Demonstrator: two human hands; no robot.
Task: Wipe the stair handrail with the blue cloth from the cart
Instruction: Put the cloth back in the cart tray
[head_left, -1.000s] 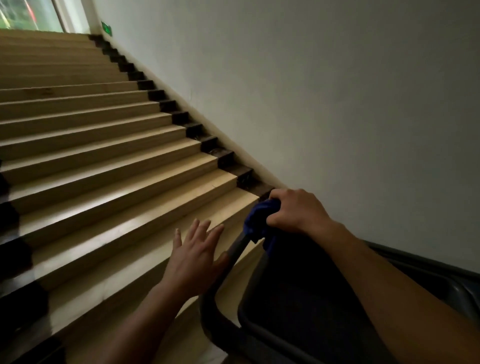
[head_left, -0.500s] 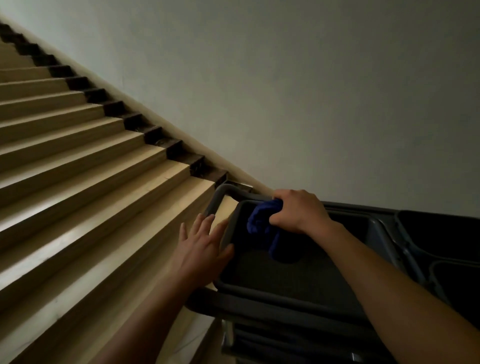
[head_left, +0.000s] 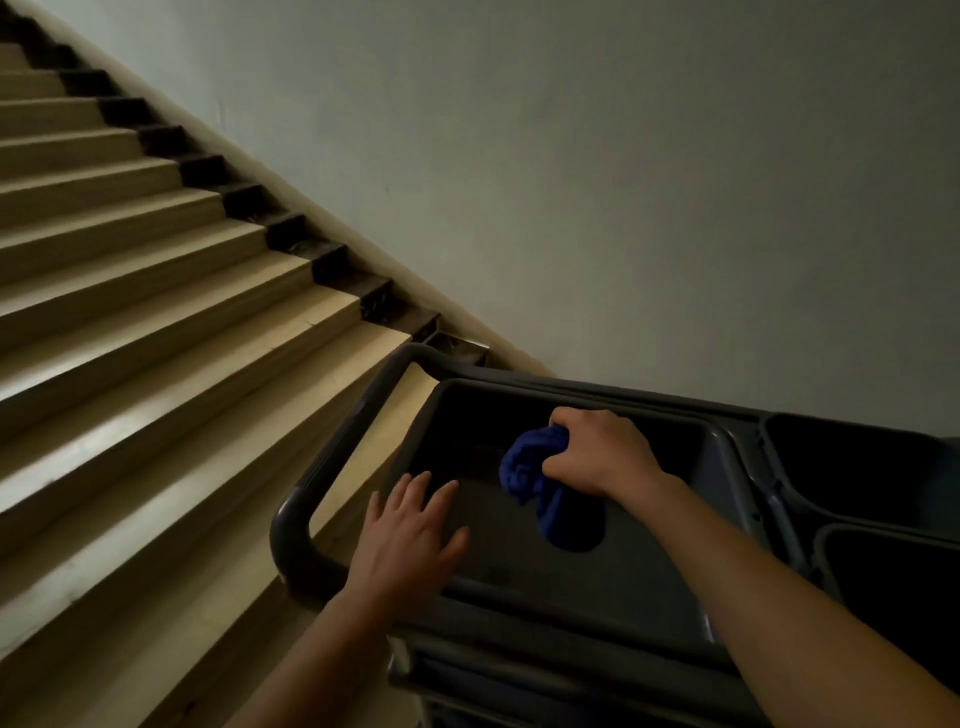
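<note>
My right hand (head_left: 597, 452) grips a crumpled blue cloth (head_left: 535, 480) over the top tray of a dark grey cart (head_left: 644, 587). The cloth hangs down from my fist toward the tray floor. My left hand (head_left: 410, 535) lies flat with fingers spread at the tray's left edge, next to the cart's curved push handle (head_left: 332, 457). No stair handrail is in view.
Beige stairs (head_left: 156, 291) with dark side trim climb up and to the left. A plain pale wall (head_left: 623, 182) fills the right. Two dark bins (head_left: 872, 478) sit at the cart's right end.
The view has swung right and down, so more of the cart shows. My right hand with the cloth has come lower, over the tray. My left hand stays at the tray's left edge.
</note>
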